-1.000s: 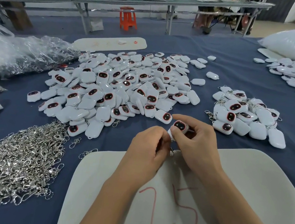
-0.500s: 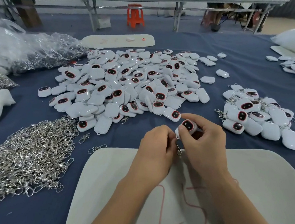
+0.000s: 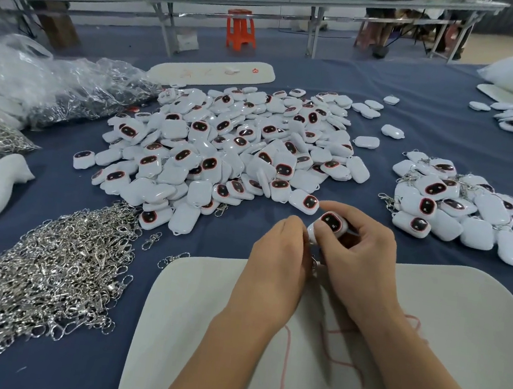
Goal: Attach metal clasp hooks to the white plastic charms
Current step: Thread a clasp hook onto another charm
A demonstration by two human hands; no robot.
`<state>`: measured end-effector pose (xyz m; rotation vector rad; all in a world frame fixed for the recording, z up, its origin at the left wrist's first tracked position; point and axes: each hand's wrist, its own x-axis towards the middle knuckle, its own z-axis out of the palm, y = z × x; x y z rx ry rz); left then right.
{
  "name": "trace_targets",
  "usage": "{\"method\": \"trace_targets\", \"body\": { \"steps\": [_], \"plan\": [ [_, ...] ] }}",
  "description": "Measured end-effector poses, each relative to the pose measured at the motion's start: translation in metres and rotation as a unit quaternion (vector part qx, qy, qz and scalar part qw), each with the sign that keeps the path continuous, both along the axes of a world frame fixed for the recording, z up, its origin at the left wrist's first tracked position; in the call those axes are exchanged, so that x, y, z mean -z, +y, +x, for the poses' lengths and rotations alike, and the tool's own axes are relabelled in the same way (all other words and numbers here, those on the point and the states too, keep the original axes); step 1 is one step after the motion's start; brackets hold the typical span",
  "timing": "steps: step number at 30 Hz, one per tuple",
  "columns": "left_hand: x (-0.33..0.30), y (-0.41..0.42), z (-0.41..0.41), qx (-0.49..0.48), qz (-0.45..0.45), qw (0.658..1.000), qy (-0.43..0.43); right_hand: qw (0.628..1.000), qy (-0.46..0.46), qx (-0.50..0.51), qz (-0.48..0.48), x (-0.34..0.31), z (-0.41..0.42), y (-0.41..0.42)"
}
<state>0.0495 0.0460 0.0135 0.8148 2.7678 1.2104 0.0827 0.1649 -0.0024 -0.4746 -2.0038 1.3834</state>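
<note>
- Head view: the right hand [image 3: 360,258] has its fingers and thumb curled round one white charm [image 3: 329,224], holding it with the dark, red-rimmed face turned up, just above the far edge of a white board [image 3: 460,316] marked with red strokes.
- The left hand [image 3: 276,261] is closed tight, its fingertips pressed against the near end of that charm; a small glint of a metal clasp hook [image 3: 314,262] shows between the two hands, and it seems to be pinched by the left fingers, though the knuckles hide the grip.
- The two hands touch each other at the fingertips.
- Beyond the hands lies a large pile of loose charms [image 3: 228,152] on the blue table cloth [image 3: 420,111].
- To the right sits a smaller heap of finished charms [image 3: 454,205], with hooks showing at its edges.
- To the left of the board spreads a heap of clasp hooks [image 3: 45,268]; two stray hooks lie just beside the board's corner.
- Clear plastic bags [image 3: 52,85] rest at the far left.
</note>
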Motion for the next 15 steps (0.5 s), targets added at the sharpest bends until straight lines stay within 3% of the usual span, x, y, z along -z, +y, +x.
{"method": "trace_targets", "body": {
  "steps": [9,15],
  "plan": [
    [-0.002,-0.003,0.0,0.013,0.036,0.999,-0.003,0.999,0.025,0.0,-0.043,-0.001,0.0,0.001],
    [0.008,-0.007,-0.008,0.02,0.066,0.997,-0.029,0.998,0.035,-0.03,0.032,0.0,0.001,0.001]
  ]
}}
